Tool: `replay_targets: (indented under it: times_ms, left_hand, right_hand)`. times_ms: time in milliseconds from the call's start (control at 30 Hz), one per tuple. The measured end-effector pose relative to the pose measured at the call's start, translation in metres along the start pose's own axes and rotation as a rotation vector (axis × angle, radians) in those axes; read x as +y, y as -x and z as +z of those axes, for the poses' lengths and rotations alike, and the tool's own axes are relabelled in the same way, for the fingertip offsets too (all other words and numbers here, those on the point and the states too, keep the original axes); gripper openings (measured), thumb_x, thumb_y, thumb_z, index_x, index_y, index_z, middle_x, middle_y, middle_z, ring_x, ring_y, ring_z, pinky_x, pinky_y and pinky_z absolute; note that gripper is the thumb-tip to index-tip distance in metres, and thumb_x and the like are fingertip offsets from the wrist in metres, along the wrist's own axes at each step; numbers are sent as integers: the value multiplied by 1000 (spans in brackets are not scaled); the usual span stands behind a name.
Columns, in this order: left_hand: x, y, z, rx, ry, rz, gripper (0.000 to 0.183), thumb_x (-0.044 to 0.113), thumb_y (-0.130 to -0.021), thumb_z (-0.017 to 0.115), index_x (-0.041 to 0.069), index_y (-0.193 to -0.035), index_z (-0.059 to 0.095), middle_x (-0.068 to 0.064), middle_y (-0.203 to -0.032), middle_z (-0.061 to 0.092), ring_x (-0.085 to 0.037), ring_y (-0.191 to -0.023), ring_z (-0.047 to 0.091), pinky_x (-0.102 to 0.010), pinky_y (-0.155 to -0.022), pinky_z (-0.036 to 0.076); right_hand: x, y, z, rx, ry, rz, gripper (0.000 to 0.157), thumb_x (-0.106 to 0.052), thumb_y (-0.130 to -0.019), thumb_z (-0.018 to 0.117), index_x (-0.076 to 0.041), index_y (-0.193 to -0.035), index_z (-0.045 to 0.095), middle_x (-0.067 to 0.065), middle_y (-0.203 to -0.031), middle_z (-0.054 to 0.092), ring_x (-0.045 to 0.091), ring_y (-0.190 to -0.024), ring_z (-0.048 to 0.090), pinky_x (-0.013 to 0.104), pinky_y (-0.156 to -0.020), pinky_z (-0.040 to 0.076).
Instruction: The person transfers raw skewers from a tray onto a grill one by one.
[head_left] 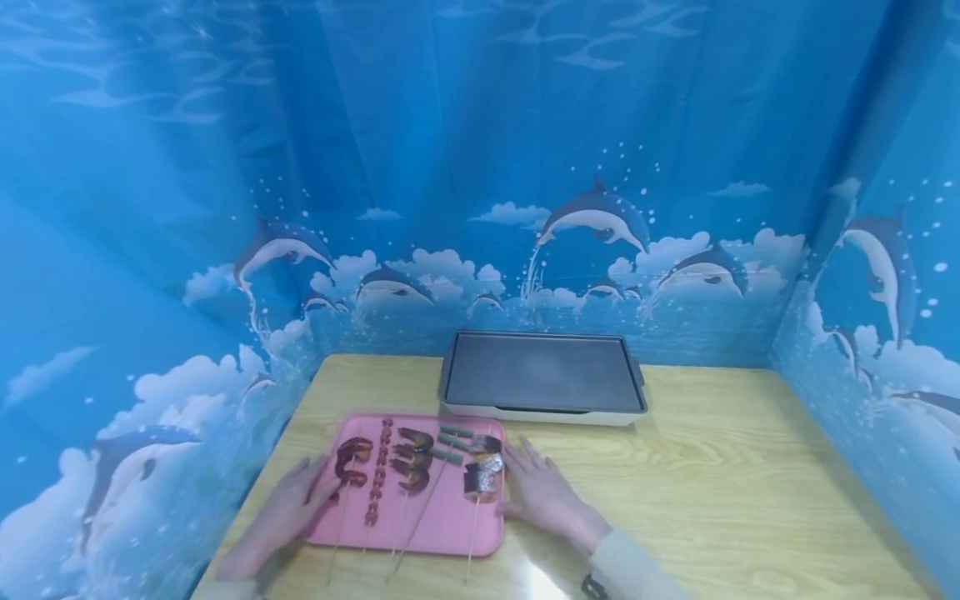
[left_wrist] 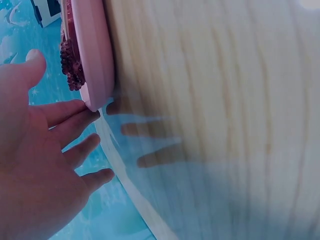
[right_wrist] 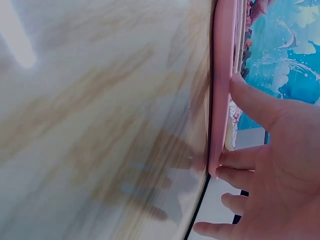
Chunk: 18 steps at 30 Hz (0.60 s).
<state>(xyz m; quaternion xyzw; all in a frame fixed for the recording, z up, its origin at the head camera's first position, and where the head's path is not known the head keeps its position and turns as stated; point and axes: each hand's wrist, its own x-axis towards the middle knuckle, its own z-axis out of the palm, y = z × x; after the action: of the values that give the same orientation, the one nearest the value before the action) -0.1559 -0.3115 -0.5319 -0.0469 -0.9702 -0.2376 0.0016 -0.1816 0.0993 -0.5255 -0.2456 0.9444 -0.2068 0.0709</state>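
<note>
A pink tray (head_left: 442, 537) lies on the wooden table with several skewers across it, their sticks pointing toward me. From the left come curled brown shrimp-like pieces (head_left: 352, 462), a thin row of small red pieces (head_left: 378, 471) and dark curved pieces (head_left: 412, 458). Further right are green sticks (head_left: 453, 444) and silvery fish-like chunks (head_left: 482, 479). My left hand (head_left: 288, 508) is at the tray's left side, fingers extended, fingertips at its rim in the left wrist view. On the opposite side, my right hand (head_left: 551, 496) touches the tray wall (right_wrist: 223, 100) with thumb and fingertips, fingers spread.
Behind the tray stands a flat black griddle (head_left: 543, 371) with a pale base, near the table's back edge. Bare wooden tabletop (head_left: 720, 467) stretches to the right. A blue curtain printed with dolphins (head_left: 465, 167) encloses the back and sides.
</note>
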Motion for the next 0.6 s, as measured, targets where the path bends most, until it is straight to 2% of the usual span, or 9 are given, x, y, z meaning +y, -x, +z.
replay_targets:
  times_ms: [300,600]
  left_hand:
    - [11,0,2,-33,16,2,67,45,-107,45,-6,-150,38,-30,-150,44,-56,-143,27,-71,-114,23]
    - [20,1,9,-7,4,69,65,42,-106,49,-4,-151,39,-26,-152,45,-55,-143,29,-72,-114,24]
  right_hand:
    - [14,8,-3,13,-7,1,94,-57,-89,68,-2,-156,33,18,-164,29,44,-153,17,71,-115,24]
    - [28,19,-6,19,12,17,92,-58,-90,66,-3,-157,33,15,-164,29,43,-152,17,71,-115,24]
